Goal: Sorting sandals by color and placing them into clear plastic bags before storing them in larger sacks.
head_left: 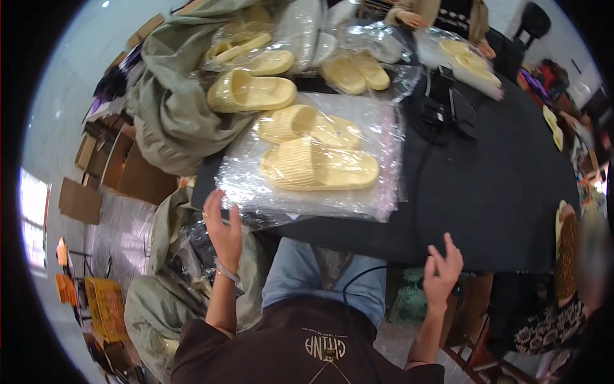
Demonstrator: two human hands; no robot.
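Observation:
A pair of pale yellow slippers [345, 174] with ribbed straps lies on a clear plastic bag [243, 173] at the front of the black table; whether they are in or on it I cannot tell. My left hand [224, 235] is at the bag's near left corner, fingers apart and holding nothing; whether it touches the plastic is unclear. Off to the right, my right hand [441, 272] hovers at the table's front edge with its fingers spread and nothing in them. Just behind the pair is a single yellow slipper [275, 95].
More bagged yellow slippers [355, 72] are heaped at the back. A green-grey sack [169, 109] leans against the table's left side. On the black table [505, 185] a black device [438, 96] stands with a cable. Another person's hand [412, 19] shows at the far side.

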